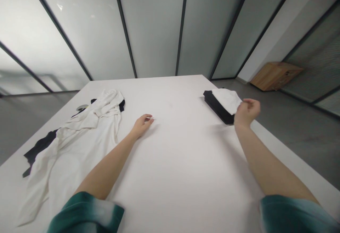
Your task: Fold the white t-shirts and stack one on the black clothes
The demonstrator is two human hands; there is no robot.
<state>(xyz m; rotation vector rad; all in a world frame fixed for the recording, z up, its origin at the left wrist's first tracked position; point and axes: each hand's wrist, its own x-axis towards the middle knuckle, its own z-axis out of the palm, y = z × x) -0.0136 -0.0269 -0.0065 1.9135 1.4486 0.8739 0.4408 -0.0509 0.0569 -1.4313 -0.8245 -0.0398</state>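
My left hand (142, 126) rests on the white table (180, 162) near its middle, fingers loosely curled and holding nothing. The nearest thing to it is a crumpled white garment (79, 148), which lies spread at the left with a dark garment (39, 149) partly hidden under it. My right hand (247, 112) is curled at the end of a folded white cloth (227, 100). That cloth lies on a folded black garment (217, 107) near the table's right edge, and my hand does not seem to hold it.
The table's far and right edges end above a grey floor. A small round grey object (82, 107) lies beside the white garment. Glass partitions with dark frames stand beyond the table, and a low wooden cabinet (275, 76) sits at the far right.
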